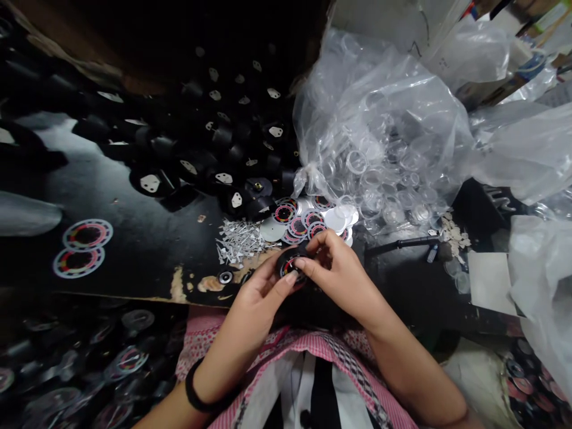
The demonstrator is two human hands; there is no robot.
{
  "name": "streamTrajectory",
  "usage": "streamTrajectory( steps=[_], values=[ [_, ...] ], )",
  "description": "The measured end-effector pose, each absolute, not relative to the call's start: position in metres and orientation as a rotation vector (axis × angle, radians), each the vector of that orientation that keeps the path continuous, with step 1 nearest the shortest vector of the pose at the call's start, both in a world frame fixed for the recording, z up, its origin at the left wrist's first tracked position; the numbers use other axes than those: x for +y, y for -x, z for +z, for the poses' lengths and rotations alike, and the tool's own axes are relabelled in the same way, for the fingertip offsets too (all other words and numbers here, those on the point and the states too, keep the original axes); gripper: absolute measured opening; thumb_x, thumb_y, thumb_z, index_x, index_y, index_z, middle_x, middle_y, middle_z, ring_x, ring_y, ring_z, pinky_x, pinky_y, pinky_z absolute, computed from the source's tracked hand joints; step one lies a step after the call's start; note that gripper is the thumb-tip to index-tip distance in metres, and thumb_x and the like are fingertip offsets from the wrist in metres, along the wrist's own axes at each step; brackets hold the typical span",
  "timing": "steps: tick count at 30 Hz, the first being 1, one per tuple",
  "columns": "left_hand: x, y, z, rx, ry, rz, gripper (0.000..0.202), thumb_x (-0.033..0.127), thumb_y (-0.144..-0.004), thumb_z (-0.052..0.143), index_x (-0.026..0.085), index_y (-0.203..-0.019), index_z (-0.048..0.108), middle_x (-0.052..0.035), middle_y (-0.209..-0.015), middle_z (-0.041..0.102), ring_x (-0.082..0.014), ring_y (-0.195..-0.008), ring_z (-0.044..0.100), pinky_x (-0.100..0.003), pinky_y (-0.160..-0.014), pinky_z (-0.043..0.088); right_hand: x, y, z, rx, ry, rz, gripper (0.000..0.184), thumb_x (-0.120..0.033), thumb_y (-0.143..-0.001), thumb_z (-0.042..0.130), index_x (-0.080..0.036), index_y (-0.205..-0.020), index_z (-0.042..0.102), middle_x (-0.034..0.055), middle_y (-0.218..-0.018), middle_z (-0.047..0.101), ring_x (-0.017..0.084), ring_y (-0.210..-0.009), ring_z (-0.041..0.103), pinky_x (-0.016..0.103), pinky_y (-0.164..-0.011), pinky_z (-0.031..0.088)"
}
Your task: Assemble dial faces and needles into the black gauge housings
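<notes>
Between my hands, above the front edge of the table, is a round black gauge with a printed dial face. My left hand grips its side, thumb over the rim. The fingers of my right hand are bent at the gauge's other side, with the thumb pressed on the dial; whether a small part sits under it I cannot make out. Just beyond lie a heap of small white pointers and a pile of printed dial discs, partly covered by my right hand.
Black gauge housings crowd the back left. A clear bag of transparent covers fills the back right. Two dial discs overlap at the left. A black-handled tool and a pale card lie right. Finished-looking gauges sit below left.
</notes>
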State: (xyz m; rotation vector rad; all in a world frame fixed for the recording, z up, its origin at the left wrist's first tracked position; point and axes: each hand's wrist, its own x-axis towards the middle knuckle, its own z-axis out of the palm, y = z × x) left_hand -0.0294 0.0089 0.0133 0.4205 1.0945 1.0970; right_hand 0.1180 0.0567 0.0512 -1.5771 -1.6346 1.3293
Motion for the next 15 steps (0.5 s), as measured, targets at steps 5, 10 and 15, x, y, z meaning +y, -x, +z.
streamTrajectory(
  steps=[5, 10, 15],
  values=[
    [-0.001, 0.055, 0.01, 1.283, -0.341, 1.148, 0.036, 0.031, -0.074, 0.083, 0.024, -0.108, 0.074, -0.0067, -0.114, 0.075, -0.0293, -0.114, 0.067, -0.039, -0.101, 0.053, 0.061, -0.107, 0.046, -2.055, 1.421, 1.223, 0.009, -0.023, -0.095, 0.056, -0.02, -0.101, 0.062, 0.0025, -0.096, 0.07, 0.016, -0.086, 0.064, 0.03, -0.078, 0.049],
    [0.007, 0.07, 0.014, 1.235, -0.228, 1.398, 0.019, 0.025, -0.083, 0.074, 0.022, -0.102, 0.071, -0.0048, -0.11, 0.074, -0.0239, -0.114, 0.066, -0.038, -0.106, 0.049, 0.078, -0.084, 0.037, -2.658, 1.528, 0.393, 0.016, -0.022, -0.096, 0.053, -0.017, -0.102, 0.067, 0.0115, -0.104, 0.071, 0.031, -0.099, 0.063, 0.047, -0.086, 0.043],
    [0.011, 0.063, 0.017, 1.129, -0.189, 1.41, 0.014, 0.025, -0.085, 0.072, 0.023, -0.099, 0.072, -0.0028, -0.109, 0.074, -0.0239, -0.115, 0.065, -0.041, -0.107, 0.049, 0.085, -0.073, 0.034, -2.806, 1.448, 0.215, 0.02, -0.025, -0.099, 0.049, -0.014, -0.1, 0.065, 0.0134, -0.098, 0.071, 0.031, -0.094, 0.063, 0.045, -0.082, 0.041]
  ],
)
